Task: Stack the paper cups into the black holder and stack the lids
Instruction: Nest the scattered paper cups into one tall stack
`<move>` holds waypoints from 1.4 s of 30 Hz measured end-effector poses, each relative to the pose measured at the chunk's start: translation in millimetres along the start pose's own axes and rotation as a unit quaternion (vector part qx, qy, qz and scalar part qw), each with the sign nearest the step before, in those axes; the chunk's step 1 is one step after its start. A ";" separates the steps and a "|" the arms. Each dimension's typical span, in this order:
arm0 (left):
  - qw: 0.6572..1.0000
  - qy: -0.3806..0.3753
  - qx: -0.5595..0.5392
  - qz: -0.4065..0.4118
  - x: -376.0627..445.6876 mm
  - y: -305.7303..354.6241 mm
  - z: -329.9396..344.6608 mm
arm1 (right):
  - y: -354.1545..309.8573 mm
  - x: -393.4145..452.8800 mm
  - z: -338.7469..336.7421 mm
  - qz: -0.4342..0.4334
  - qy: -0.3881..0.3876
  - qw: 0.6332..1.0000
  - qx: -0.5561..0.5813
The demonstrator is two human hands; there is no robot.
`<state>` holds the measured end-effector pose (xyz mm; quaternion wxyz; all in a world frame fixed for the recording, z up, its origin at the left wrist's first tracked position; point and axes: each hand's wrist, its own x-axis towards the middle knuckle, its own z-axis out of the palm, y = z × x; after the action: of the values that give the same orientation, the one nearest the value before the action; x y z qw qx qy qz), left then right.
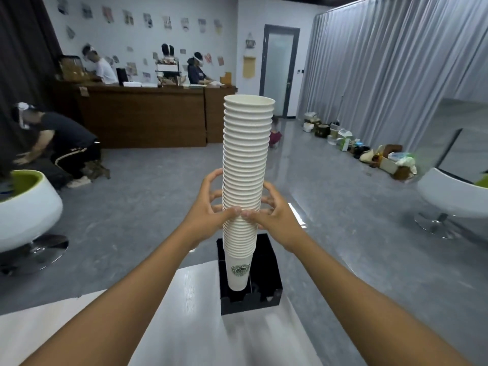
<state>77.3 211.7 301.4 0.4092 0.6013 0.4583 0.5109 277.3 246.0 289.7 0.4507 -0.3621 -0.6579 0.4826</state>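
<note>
A tall stack of white paper cups (247, 154) stands upright, its bottom cup with a green round logo hanging in or just over the black holder (269, 262). My left hand (208, 207) grips the stack from the left and my right hand (274, 210) grips it from the right, both about a third of the way up, thumbs meeting at the front. The black holder sits at the far edge of the white table (190, 313). No lids are in view.
White swivel chairs stand at the left (29, 207) and right (449, 196). A person crouches at the left (58, 143); two people work behind a brown counter (142, 114). Bags and boxes (369, 154) line the curtained right wall.
</note>
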 end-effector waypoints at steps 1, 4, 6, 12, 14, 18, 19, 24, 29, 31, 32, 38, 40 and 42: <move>1.000 0.003 -0.001 -0.006 1.8 -7.3 1.5 | 7.4 1.7 -0.5 0.004 -0.001 1.000 0.000; 1.000 0.010 0.001 -0.018 5.9 -28.9 6.0 | 31.9 7.7 -2.8 0.019 -0.002 1.000 -0.004; 1.000 0.013 0.009 -0.024 7.1 -42.2 8.9 | 46.6 10.0 -4.3 0.030 0.001 1.000 -0.004; 0.999 0.013 0.017 -0.039 3.9 -78.7 13.2 | 87.9 10.2 -2.9 0.052 -0.009 0.998 -0.020; 0.999 0.015 0.021 -0.041 3.1 -88.8 13.0 | 98.2 9.8 -0.3 0.058 -0.007 0.998 -0.023; 0.998 -0.004 0.037 -0.051 0.0 -107.2 11.4 | 115.1 6.8 4.0 0.078 -0.012 0.996 -0.033; 0.997 -0.008 0.039 -0.059 -2.4 -110.9 11.3 | 118.9 5.0 4.8 0.085 -0.016 0.996 -0.036; 0.997 -0.005 0.045 -0.069 -12.3 -126.8 11.9 | 129.1 0.1 8.3 0.094 -0.036 0.993 -0.065; 0.996 -0.005 0.038 -0.077 -14.0 -130.4 10.0 | 122.3 0.3 11.4 0.085 -0.030 0.991 -0.102; 0.996 0.002 0.036 -0.081 -16.6 -130.2 12.2 | 120.7 -2.1 12.2 0.080 -0.022 0.991 -0.103; 0.996 0.005 0.035 -0.082 -17.6 -130.6 13.4 | 121.5 -3.3 12.5 0.079 -0.019 0.991 -0.103; 0.995 0.001 0.045 -0.089 -17.5 -131.5 15.3 | 125.5 -8.3 16.0 0.076 -0.011 0.990 -0.115; 0.995 -0.007 0.045 -0.093 -18.8 -130.7 12.6 | 123.7 -9.1 20.2 0.077 -0.033 0.988 -0.133; 0.994 -0.017 0.046 -0.095 -20.5 -131.0 9.3 | 120.4 -10.5 26.8 0.075 -0.040 0.985 -0.149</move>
<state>67.9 223.7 169.4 0.4355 0.5815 0.5296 0.4378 260.6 260.9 168.0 0.3275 -0.4534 -0.7111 0.4259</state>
